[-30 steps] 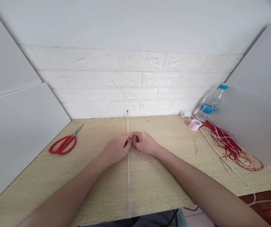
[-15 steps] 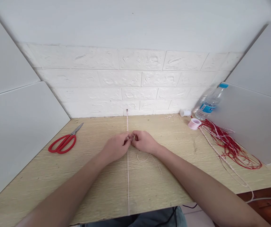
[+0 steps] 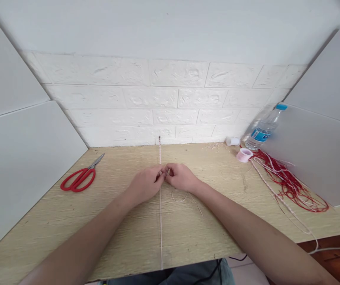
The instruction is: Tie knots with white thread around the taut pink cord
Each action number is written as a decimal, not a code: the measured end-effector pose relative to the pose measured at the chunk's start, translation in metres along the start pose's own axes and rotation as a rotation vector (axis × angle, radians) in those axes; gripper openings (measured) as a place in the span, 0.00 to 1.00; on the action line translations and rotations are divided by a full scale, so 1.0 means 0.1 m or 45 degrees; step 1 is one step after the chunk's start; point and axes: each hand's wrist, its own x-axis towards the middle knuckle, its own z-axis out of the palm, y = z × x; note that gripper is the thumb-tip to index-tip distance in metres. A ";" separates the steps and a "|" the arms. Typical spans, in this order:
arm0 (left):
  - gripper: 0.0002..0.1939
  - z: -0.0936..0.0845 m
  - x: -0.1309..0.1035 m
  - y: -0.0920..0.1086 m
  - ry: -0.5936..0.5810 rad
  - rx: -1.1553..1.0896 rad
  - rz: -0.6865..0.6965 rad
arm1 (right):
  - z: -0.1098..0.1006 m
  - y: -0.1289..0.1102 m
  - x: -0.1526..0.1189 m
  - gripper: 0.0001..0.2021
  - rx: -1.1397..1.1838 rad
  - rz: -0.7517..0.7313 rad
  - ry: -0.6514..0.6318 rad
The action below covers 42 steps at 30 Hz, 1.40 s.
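1. Both hands pinch a thin pale pink cord (image 3: 160,221) stretched taut down the light wooden table (image 3: 54,221); it looks like knotting
2. Left hand (image 3: 146,184) and right hand (image 3: 182,178) meet on it, fingers closed, well right of the red-handled scissors (image 3: 79,180)
3. Next likely needs a steady tightening pull

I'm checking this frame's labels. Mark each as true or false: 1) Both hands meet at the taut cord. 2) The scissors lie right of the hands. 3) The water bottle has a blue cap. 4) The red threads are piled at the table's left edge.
1) True: the left hand and right hand pinch at the taut cord.
2) False: the scissors lie left of the hands.
3) True: the water bottle has a blue cap.
4) False: the red threads lie on the table at the right.
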 end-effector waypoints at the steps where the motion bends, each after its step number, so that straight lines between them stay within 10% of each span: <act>1: 0.10 0.00 0.00 0.00 -0.003 -0.001 -0.004 | 0.00 0.00 0.00 0.04 -0.001 0.006 -0.003; 42: 0.10 0.01 0.00 -0.03 0.001 -0.012 0.051 | -0.01 -0.01 0.00 0.05 -0.011 0.004 0.004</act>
